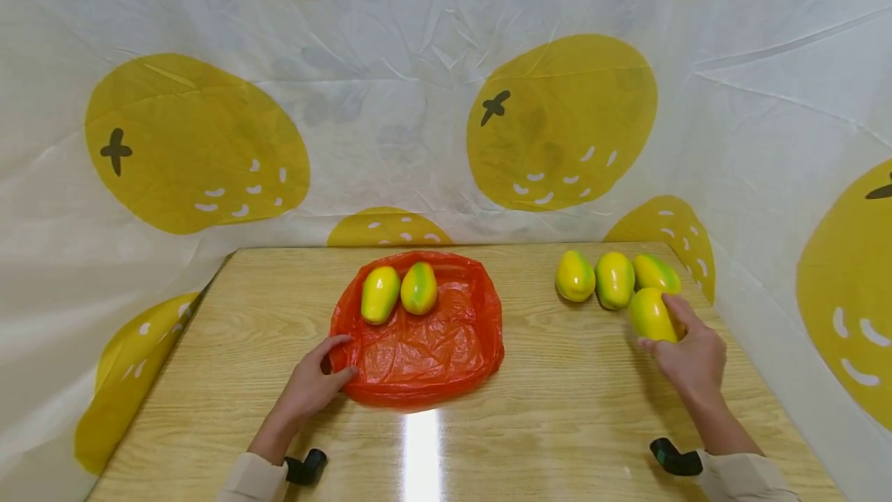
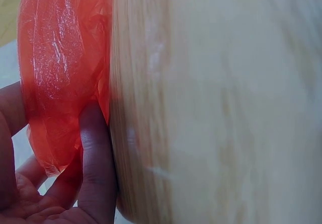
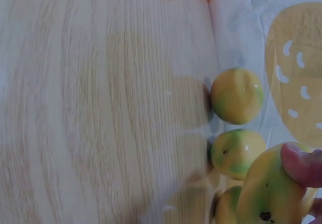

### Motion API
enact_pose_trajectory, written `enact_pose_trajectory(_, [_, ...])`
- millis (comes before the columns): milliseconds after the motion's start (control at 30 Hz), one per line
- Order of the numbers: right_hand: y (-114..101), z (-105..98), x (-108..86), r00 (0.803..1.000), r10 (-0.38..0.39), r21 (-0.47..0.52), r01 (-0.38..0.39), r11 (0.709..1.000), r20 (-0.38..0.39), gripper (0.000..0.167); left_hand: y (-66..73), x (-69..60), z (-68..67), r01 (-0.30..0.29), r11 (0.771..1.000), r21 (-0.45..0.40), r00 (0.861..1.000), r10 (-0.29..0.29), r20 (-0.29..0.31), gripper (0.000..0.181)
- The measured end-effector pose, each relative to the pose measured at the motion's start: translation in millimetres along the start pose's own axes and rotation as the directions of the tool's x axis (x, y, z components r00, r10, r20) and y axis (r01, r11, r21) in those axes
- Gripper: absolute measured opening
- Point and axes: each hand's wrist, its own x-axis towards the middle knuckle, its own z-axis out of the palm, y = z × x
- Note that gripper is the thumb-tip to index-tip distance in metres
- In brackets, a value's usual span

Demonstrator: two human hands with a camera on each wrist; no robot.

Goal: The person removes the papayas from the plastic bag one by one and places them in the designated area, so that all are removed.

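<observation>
Near the middle of the worktop [image 1: 543,424], a red bag [image 1: 418,393] lies with its rim standing, probably spread so that its mouth is wide; two fruits [image 1: 380,295] [image 1: 419,288] rest side by side toward its far left. The left grip [image 1: 313,382] holds the bag's left edge between thumb and fingers, apparently to steady such light film. Over to the right, the right grip [image 1: 693,355] has thumb and fingers round a held fruit [image 1: 648,314], a hold that likely suits its smooth, rounded skin; whether it clears the surface is hard to tell. Just behind it, three more fruits [image 1: 574,276] [image 1: 615,280] [image 1: 651,272] sit close together near the far edge, perhaps to be within easy reach. Pale wood grain runs under a glossy finish, with a white glare [image 1: 422,455] toward the near side. Creased whitish cloth [image 1: 390,130] hangs behind and along both sides, printed with big yellow fruit shapes [image 1: 561,153] bearing dark crosses and white dashes.
</observation>
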Motion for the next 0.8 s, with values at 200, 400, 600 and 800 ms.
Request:
enact_pose_trajectory(200, [5,-2,3.3,1.000,0.006,-0.015,-0.006,1.000,-0.017,0.084,0.5,0.0,0.1,0.009,1.000,-0.005,1.000,-0.009,-0.003,0.056])
enact_pose_trajectory(400, [10,-4,5.7,1.000,0.014,-0.011,-0.014,1.000,-0.026,0.084,0.2,0.8,0.3,0.019,1.000,-0.004,1.000,-0.019,-0.002,0.057])
enact_pose_trajectory(600, [17,-7,9.1,0.999,0.018,-0.034,-0.019,0.999,-0.032,0.083,-0.5,-0.5,-0.1,0.017,1.000,-0.006,1.000,-0.017,0.000,0.057])
enact_pose_trajectory(800, [20,-10,11.1,0.999,0.003,-0.054,-0.006,0.999,-0.041,0.082,0.7,-0.9,-0.2,0.011,1.000,-0.012,1.000,-0.011,-0.002,0.056])
